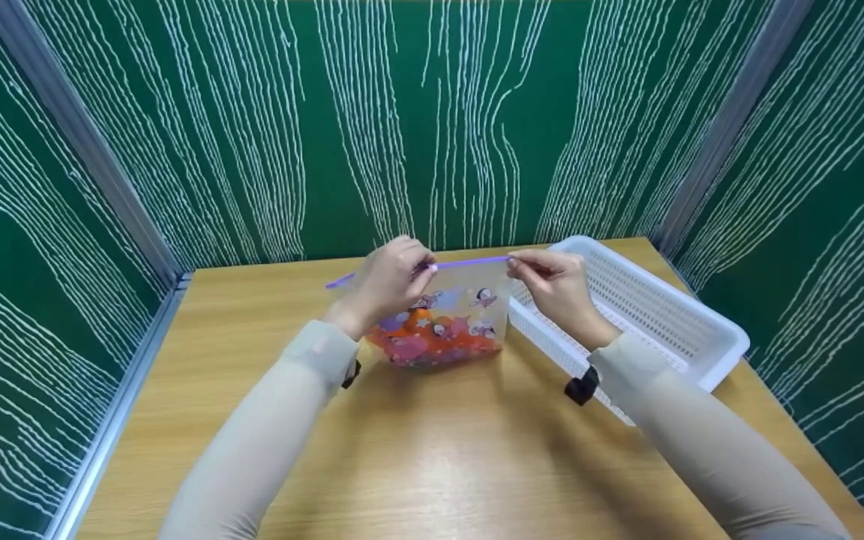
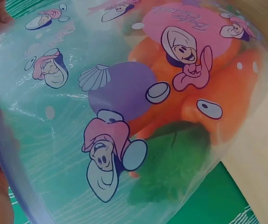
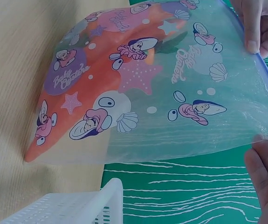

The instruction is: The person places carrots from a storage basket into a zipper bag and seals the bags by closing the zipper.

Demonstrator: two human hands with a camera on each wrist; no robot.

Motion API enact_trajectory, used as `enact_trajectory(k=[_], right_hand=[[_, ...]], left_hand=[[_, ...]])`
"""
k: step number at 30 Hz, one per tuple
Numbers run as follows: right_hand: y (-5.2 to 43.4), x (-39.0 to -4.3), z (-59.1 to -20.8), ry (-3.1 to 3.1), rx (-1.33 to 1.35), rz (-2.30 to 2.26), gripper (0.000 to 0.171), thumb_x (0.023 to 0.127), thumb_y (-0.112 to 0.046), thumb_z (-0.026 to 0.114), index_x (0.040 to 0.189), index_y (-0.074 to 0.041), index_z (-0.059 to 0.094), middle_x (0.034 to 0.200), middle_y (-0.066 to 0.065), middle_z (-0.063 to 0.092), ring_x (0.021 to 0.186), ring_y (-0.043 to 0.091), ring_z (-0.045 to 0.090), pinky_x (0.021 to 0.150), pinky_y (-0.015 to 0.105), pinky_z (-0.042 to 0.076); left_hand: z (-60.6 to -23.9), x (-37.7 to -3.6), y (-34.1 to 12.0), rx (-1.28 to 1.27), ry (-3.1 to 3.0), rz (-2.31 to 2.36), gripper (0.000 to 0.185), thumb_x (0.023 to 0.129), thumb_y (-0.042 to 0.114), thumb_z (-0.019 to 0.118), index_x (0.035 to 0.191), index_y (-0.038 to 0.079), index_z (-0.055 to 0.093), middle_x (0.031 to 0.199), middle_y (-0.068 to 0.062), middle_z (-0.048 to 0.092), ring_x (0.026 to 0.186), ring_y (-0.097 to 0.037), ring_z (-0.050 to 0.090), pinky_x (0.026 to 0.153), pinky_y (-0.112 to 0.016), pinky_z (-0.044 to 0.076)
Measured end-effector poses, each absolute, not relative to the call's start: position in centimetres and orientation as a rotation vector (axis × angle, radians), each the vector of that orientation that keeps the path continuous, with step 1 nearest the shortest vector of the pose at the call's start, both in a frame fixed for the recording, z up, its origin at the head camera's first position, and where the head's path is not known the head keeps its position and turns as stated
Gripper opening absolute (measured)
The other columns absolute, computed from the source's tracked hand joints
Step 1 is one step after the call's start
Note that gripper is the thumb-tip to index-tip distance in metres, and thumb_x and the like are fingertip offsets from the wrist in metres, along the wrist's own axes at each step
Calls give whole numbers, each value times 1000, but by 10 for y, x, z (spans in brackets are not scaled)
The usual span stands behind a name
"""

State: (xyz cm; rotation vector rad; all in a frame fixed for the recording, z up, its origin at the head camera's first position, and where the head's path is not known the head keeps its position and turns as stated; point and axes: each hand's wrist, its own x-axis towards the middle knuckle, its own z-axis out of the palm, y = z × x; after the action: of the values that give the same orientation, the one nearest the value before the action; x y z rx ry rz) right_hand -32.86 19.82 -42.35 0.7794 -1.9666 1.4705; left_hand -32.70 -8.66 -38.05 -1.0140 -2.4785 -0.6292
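Observation:
A clear zip bag (image 1: 469, 315) printed with cartoon oysters, stars and shells stands on the table, its purple zip strip (image 1: 473, 262) along the top. Inside lie smooth orange items (image 3: 101, 70) and something green (image 2: 171, 154), seen through the film; their kind is partly masked by the prints. My left hand (image 1: 391, 274) pinches the strip near the middle between thumb and fingers. At the bag's right top corner, my right hand (image 1: 552, 281) pinches the strip's end. The strip's left end sticks out past the left hand.
A white perforated plastic basket (image 1: 732, 341) sits just right of the bag, beneath the right forearm. Wooden table surface (image 1: 267, 322) extends to the left and front. Green panels (image 1: 252, 112) with white lines enclose the back and sides.

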Motion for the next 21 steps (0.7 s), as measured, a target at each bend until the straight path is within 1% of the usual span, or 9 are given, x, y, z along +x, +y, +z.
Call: enact_trajectory(k=[10, 15, 21], right_hand=[[201, -325, -423, -1996, 725, 1477, 13, 94, 15, 71, 102, 11, 80, 92, 30, 78, 79, -4, 74, 76, 17, 62], [206, -324, -422, -1991, 649, 1518, 12, 94, 14, 71, 101, 10, 80, 93, 32, 78, 78, -2, 74, 76, 18, 62], [213, -324, -423, -2019, 596, 1515, 10, 96, 13, 71, 100, 12, 80, 90, 32, 77, 74, -2, 74, 73, 16, 62]], left_hand=[[-381, -325, -91, -1008, -2468, -657, 17, 108, 16, 69, 110, 2, 78, 106, -11, 78, 101, -25, 70, 94, -33, 63], [-384, -325, -104, -996, -2413, -633, 14, 106, 12, 72, 107, 0, 79, 104, -13, 78, 98, -27, 71, 93, -36, 64], [-390, -325, -118, -995, -2357, -597, 13, 104, 11, 73, 105, -1, 79, 103, -13, 79, 98, -28, 71, 93, -38, 64]])
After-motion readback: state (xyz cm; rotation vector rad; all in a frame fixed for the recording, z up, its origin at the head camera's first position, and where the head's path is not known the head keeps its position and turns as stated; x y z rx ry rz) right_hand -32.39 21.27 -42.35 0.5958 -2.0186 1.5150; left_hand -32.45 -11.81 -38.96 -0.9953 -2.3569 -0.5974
